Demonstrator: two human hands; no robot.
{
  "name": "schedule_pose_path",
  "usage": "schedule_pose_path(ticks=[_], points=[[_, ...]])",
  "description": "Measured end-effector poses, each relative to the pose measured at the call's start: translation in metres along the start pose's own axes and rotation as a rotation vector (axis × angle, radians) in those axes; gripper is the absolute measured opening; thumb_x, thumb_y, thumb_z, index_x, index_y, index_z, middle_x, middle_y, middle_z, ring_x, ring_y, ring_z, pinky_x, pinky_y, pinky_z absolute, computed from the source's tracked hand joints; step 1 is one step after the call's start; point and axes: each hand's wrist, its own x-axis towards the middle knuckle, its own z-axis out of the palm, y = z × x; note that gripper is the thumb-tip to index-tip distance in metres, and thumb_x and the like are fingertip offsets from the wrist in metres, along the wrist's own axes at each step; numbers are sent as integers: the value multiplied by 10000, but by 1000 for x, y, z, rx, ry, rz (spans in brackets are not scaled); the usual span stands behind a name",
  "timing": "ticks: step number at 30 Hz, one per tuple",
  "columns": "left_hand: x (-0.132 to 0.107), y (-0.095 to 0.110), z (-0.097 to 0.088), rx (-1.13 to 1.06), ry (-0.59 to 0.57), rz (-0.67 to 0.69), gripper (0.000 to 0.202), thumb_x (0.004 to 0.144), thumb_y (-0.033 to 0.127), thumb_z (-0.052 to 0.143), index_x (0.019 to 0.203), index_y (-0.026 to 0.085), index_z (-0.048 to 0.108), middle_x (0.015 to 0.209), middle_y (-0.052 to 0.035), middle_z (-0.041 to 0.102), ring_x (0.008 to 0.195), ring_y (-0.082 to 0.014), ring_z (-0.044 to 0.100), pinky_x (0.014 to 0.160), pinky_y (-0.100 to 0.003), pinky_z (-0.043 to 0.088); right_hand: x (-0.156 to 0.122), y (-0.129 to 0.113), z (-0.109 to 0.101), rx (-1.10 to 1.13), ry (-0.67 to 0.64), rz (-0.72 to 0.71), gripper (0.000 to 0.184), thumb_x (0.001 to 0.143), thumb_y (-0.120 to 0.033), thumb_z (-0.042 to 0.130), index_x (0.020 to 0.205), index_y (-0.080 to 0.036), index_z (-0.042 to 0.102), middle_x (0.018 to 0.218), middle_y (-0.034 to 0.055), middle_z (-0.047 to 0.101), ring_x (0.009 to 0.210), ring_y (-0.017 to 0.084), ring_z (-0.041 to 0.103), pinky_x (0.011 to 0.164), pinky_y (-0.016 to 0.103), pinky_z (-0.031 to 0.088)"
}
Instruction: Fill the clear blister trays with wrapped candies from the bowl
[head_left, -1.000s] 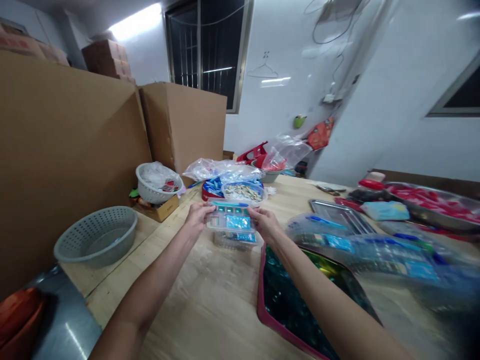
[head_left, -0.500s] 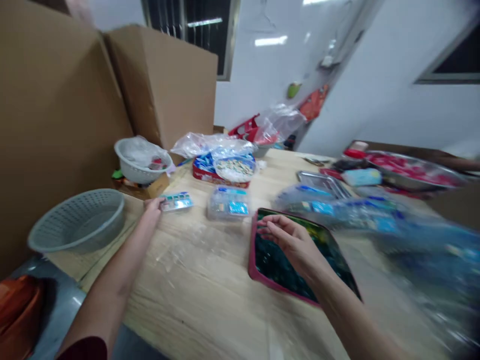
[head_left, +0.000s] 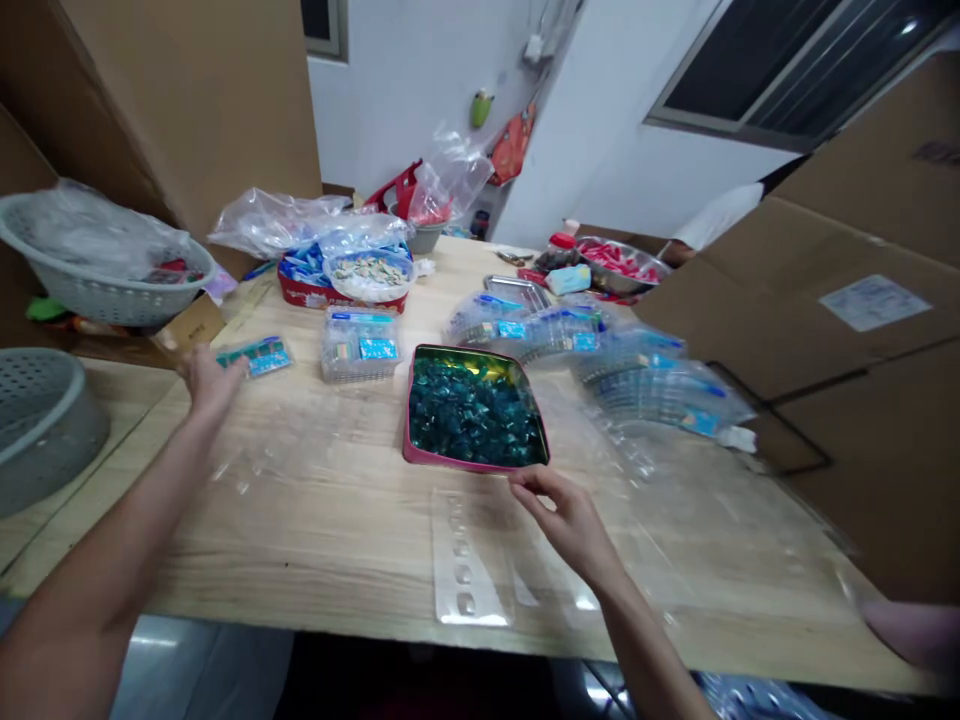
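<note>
My left hand (head_left: 208,380) grips the left end of a flat clear blister pack (head_left: 268,356) with teal pieces and a blue label; the pack is at table level. My right hand (head_left: 566,520) is by the near right corner of a pink-rimmed tin (head_left: 442,459), thumb and forefinger pinched together. What they hold, if anything, is too small to make out. Many small dark teal pieces (head_left: 472,405) fill the tin. In front of it lies a clear blister sheet (head_left: 470,585) with a row of moulded pockets, and a second clear sheet (head_left: 529,575) lies beside it.
Behind the pack stands a stack of clear packs (head_left: 361,345). More packs (head_left: 637,370) fan out on the right. Grey baskets (head_left: 45,430) are at the left, a red tin (head_left: 304,296) at the back. Large cardboard boxes (head_left: 847,300) border both sides.
The view has swung right and down. My right hand has moved from over the tin to its near right corner. My left hand stays at the blister pack's left end.
</note>
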Motion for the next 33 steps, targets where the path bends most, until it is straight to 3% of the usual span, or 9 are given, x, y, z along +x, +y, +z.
schedule_pose_path(ticks=[3,6,8,12,16,20,26,29,33], points=[[-78,48,-14,-175,-132,153,372,710,202,673,1049,99,563,1142,-152,599,1150,-316,500,1023,-499,361,1,8,-3,-46,39,-66,156,773,-345,609,719,-217,680,742,46,670,714,210,597,669,307,447],[-185,98,-28,-492,-551,483,272,764,282,641,1024,200,646,1133,-114,652,1142,-299,557,1027,-441,395,18,11,0,-63,25,-139,117,762,-293,605,712,-228,688,750,45,680,715,214,609,659,303,445],[-248,123,-35,-532,-857,693,318,776,303,651,1088,238,645,1227,-110,620,1255,-307,478,1079,-440,344,33,8,7,-115,-19,-156,100,750,-241,607,727,-239,704,754,44,700,711,218,627,654,299,443],[-314,144,-40,-403,-1124,879,631,760,417,677,1314,183,486,1463,-169,380,1397,-352,235,1130,-498,229,56,-7,29,-508,-134,-156,119,762,-189,617,754,-235,726,787,72,731,782,240,663,696,295,434],[-321,135,-41,-238,-1150,912,572,849,463,551,1303,124,469,1458,-184,377,1415,-354,160,1131,-511,209,66,-21,43,-885,-240,-153,152,806,-240,584,832,-186,724,888,129,731,869,274,673,695,302,442],[-315,119,-46,-180,-1072,872,485,808,408,620,1206,143,535,1399,-143,463,1393,-348,232,1124,-490,247,66,-22,47,-932,-245,-123,203,806,-211,543,894,-187,723,922,127,731,897,260,673,701,290,446],[-307,113,-40,-381,-811,751,283,767,257,653,1026,147,621,1179,-137,630,1179,-315,513,1043,-514,351,64,-5,45,-662,-144,-120,249,735,-158,546,898,-218,724,873,51,738,876,219,666,714,264,436],[-298,121,-31,-552,-660,622,157,786,212,615,923,140,642,1014,-130,682,1030,-277,596,926,-452,456,64,6,45,-513,-98,-173,207,713,-173,559,849,-195,714,812,43,719,755,192,653,674,259,432],[-281,137,-23,-650,-663,320,87,789,179,584,828,153,657,876,-85,693,879,-220,635,813,-361,501,65,16,44,-268,-61,-181,179,711,-272,575,810,-174,686,625,16,643,582,169,589,574,259,414]])
